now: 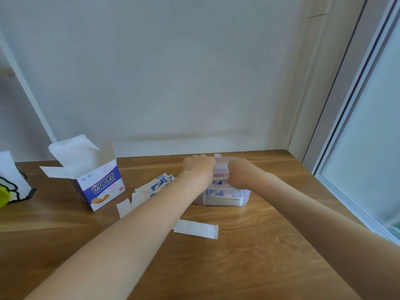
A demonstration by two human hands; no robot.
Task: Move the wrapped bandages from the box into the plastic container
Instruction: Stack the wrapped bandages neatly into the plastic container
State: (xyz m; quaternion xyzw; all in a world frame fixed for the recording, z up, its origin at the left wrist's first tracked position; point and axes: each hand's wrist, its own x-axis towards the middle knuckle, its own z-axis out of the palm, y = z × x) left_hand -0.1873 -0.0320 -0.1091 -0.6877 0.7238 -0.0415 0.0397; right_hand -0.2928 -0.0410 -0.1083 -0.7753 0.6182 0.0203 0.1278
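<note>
- Well left of the plastic container (224, 199): a white tissue holder with a green-and-black shape (9, 188), at the table's left edge.
- Left of the container: the bandage box (95, 180), upright, flaps open, looking empty from this angle though its bottom was hidden.
- Between box and container: a loose heap of wrapped bandages (151, 188) on the wooden table (270, 234), partly hidden by the left forearm.
- In front of the container: one stray white strip (195, 229), lying flat, well apart from the heap.
- Over the container's left rim: the left hand (199, 167), fingers curled down into the opening; pressing or gripping the stack inside, could not tell which.
- Inside the container: a squared stack of wrapped bandages, visible through the clear wall.
- Over the right rim: the right hand (241, 173), fist-like, fingers bent inward; actual grip hidden.
- Risks, judged: light container tipping or sliding under two-handed pressing; stack splaying or creasing; forearm sweeping the heap about.
</note>
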